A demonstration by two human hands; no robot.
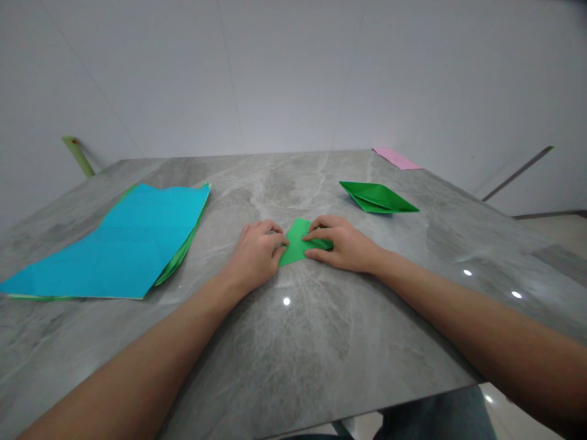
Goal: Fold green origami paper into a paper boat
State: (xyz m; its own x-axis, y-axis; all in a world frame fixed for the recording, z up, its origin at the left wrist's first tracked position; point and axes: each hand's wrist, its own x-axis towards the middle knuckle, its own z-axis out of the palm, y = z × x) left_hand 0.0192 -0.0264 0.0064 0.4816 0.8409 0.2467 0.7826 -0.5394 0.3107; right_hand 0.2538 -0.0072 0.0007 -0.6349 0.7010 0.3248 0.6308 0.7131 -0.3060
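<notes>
A small folded piece of green paper point(296, 235) lies on the grey marbled table in front of me, between my two hands. My left hand point(261, 247) is closed at its left edge, thumb and fingertips gripping the border. From the other side my right hand point(339, 243) holds the paper, with fingertips and thumb on its surface; a darker green fold shows between them. The right end of the paper is partly hidden by that hand. Beyond my right hand rests a darker green folded paper boat shape point(378, 197), pointed at both ends, touched by neither hand.
Large blue sheets point(123, 244) with green ones beneath cover the table's left side. A pink paper point(397, 159) lies at the far right corner. The grey table point(293, 360) reaches back to a white wall point(293, 73). Its front edge runs just above my legs.
</notes>
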